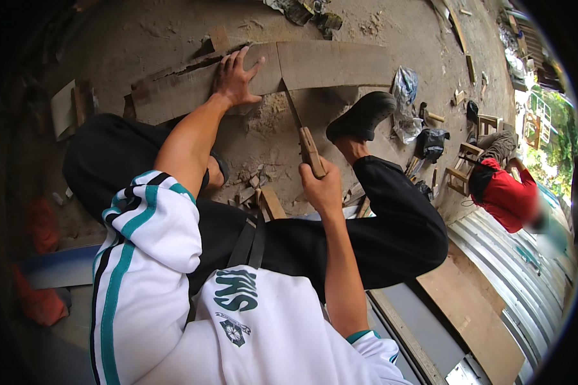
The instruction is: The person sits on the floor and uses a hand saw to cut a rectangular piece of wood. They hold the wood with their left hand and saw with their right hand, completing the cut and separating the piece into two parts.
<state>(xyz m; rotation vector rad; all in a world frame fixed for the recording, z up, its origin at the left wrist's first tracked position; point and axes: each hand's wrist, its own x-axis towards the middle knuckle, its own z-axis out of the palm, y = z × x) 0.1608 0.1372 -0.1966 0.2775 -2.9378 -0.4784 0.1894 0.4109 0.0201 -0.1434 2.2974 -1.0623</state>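
A long, weathered wooden board [334, 64] lies crosswise in front of me, raised off the ground at least in part. My left hand [236, 80] presses on its left part with the fingers spread. In my right hand [323, 187] is the wooden handle of a handsaw [309, 152], gripped between my knees. The narrow blade slants up and away, and its far end meets the board's near edge. From there a thin dark line runs across the board to its far edge. The left end of the board is split and rough.
My shoe [364, 115] is close under the board's right part. Plastic bags [406, 96] and a hammer [434, 117] lie farther right. Wood scraps [273, 202] and rubble are between my feet. A person in red [504, 196] sits at the far right, beside corrugated metal sheets [488, 256].
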